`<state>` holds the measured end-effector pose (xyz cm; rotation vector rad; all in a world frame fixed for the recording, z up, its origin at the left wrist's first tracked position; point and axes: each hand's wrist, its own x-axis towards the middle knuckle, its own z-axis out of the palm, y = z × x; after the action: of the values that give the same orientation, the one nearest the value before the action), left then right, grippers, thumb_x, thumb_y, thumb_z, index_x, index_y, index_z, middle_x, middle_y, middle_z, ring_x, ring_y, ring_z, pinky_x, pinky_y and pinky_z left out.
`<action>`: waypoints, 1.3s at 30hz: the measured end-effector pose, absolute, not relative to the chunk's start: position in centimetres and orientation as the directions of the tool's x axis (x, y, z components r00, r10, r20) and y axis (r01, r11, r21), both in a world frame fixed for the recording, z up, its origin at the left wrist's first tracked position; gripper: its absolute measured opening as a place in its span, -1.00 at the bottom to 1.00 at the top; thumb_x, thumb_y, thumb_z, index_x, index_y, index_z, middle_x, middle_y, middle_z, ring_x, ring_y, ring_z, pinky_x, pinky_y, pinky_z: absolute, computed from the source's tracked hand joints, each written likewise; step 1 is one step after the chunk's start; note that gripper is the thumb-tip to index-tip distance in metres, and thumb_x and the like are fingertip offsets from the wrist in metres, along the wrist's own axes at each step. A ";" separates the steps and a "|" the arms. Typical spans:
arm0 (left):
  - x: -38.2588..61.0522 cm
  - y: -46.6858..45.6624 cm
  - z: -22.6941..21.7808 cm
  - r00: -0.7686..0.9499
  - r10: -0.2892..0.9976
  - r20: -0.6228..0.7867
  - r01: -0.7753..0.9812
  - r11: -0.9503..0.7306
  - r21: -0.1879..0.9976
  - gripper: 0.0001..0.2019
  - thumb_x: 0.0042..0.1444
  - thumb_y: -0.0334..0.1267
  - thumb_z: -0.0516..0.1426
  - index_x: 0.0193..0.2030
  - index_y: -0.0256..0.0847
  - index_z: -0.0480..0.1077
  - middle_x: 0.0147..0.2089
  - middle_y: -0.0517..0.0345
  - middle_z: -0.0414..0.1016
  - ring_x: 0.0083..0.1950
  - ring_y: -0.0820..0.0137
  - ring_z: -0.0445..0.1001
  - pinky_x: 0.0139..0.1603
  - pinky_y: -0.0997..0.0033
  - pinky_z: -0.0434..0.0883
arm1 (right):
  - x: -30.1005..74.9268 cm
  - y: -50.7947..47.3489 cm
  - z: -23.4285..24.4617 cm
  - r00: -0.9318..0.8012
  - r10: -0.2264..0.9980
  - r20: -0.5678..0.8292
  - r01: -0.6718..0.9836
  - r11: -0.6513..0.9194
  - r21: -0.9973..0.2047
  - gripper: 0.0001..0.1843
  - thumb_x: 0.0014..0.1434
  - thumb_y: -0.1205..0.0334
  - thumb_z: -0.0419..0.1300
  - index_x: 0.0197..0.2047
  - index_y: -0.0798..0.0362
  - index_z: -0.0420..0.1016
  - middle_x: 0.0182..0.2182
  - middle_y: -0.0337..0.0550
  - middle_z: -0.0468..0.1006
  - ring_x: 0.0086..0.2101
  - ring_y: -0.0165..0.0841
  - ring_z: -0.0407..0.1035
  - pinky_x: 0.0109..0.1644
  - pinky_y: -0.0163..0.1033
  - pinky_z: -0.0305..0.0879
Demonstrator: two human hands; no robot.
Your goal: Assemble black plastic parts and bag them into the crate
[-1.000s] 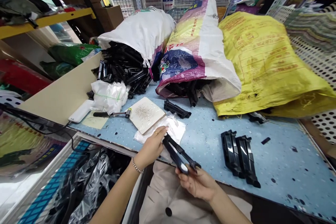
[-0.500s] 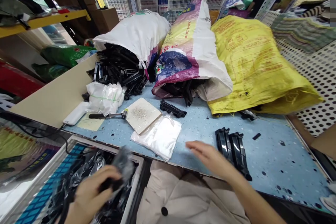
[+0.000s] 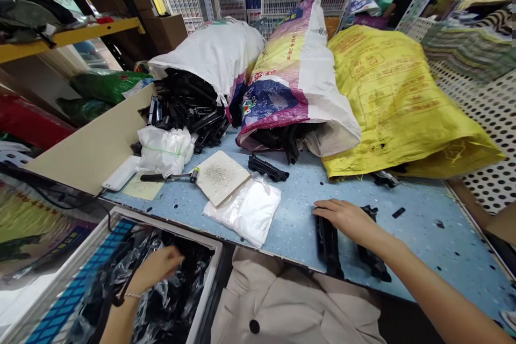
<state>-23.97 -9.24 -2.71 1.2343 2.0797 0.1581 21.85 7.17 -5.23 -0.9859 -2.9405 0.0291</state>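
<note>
My right hand (image 3: 346, 217) lies on two long black plastic parts (image 3: 327, 242) near the front edge of the blue table (image 3: 435, 258). Its fingers are stretched out flat to the left over the nearer part. My left hand (image 3: 159, 267) is down inside a grey bin (image 3: 209, 301) lined with clear plastic film, among dark parts. It is smeared by motion, and I cannot make out its fingers or anything in them.
Three big sacks lie at the back: white (image 3: 213, 54) spilling black parts, purple-white (image 3: 290, 80), yellow (image 3: 395, 97). A white plastic bag (image 3: 245, 209), a beige tile (image 3: 221, 174), a small hammer (image 3: 169, 176), a lone black part (image 3: 268, 167) and a white charger (image 3: 121, 173) sit nearby.
The black part held in both hands a second ago went down with my left hand into the bin. My right hand moved right and settled on the two black parts.
</note>
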 end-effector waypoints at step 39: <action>-12.8 1.9 -6.0 0.209 0.960 0.188 0.630 -0.279 0.725 -0.32 -0.08 -0.62 -0.01 0.26 -0.21 0.18 0.22 -0.09 0.26 0.24 0.25 0.27 0.27 0.15 0.27 | 11.1 -2.8 -8.8 -0.870 0.337 -0.360 -0.313 -0.942 -0.124 -0.56 0.10 0.09 0.29 -0.07 0.27 0.46 -0.48 -0.17 0.53 -0.49 -0.52 0.37 -0.45 -0.49 0.36</action>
<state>-12.77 1.85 -6.00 1.9871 1.4692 0.8652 11.14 -2.81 -8.76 -0.5451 -0.0874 2.7490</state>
